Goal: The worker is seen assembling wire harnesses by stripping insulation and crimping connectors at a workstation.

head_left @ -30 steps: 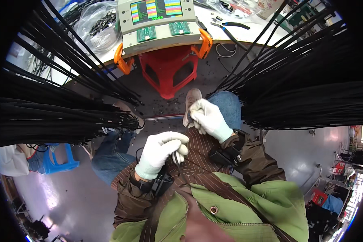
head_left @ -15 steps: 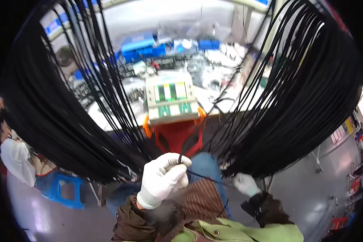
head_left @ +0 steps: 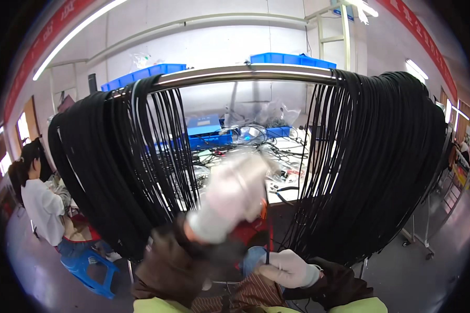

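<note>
My left hand (head_left: 235, 190), in a white glove, is raised in front of me and smeared by motion. Its fingers cannot be made out. Lower down, my right hand (head_left: 292, 268), also gloved in white, pinches a thin black cable (head_left: 268, 237) above my lap. That cable rises from the right hand's fingertips toward the left hand, where its upper part is lost behind the blur. A thick bundle of black cables (head_left: 109, 172) hangs on the left, and another bundle of black cables (head_left: 381, 167) hangs on the right.
Both bundles drape over a metal rail (head_left: 245, 74). Behind it, a white worktable (head_left: 290, 193) carries loose cables, plastic bags and a blue box (head_left: 202, 125). Blue trays (head_left: 292, 60) sit above. On the left, a person in white (head_left: 42, 201) sits by a blue stool (head_left: 91, 271).
My left hand has risen and now blocks the screen device. My right hand has come in from the right side to grip the cable. The view has tilted up, showing the rail.
</note>
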### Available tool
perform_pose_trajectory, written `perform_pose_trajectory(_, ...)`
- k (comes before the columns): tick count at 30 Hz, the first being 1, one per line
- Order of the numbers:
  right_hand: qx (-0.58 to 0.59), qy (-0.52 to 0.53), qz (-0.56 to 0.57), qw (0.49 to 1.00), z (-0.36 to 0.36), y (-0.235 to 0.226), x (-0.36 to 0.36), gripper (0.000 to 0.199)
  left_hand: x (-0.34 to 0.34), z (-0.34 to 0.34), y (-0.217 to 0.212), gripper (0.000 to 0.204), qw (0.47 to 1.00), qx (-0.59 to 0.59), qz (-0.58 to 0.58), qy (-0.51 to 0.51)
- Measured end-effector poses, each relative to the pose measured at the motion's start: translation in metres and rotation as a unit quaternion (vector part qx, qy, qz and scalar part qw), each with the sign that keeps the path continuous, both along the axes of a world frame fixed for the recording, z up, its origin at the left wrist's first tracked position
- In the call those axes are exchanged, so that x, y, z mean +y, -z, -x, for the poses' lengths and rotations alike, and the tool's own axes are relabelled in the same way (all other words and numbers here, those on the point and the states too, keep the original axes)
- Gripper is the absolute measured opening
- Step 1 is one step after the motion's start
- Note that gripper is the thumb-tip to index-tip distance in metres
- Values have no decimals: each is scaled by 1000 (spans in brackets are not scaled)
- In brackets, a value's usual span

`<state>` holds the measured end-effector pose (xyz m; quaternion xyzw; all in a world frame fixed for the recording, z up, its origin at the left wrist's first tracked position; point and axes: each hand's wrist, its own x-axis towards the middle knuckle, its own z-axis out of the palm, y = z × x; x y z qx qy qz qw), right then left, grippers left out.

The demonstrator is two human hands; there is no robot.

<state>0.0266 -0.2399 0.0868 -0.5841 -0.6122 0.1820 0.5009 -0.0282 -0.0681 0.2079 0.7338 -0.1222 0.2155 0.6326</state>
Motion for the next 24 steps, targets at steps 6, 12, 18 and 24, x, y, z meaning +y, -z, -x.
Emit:
perform_pose_trajectory(6,-132,223,-261,930,-13,-67,-17,18,66,-31,-64,27,984,-154,60,66)
perform_pose_trajectory(12,-522,423,-280,685,-55,-214,-4,20,86,-77,-25,52,864,-258,-123,-414)
perform_pose_trajectory(18,-650,454,-120,597,-61,-270,61,22,45,-121,-50,53,921,-254,-59,-290)
perform_pose_trajectory(24,-653,442,-209,578,-47,-240,78,20,56,-55,-18,29,981,-148,119,-33)
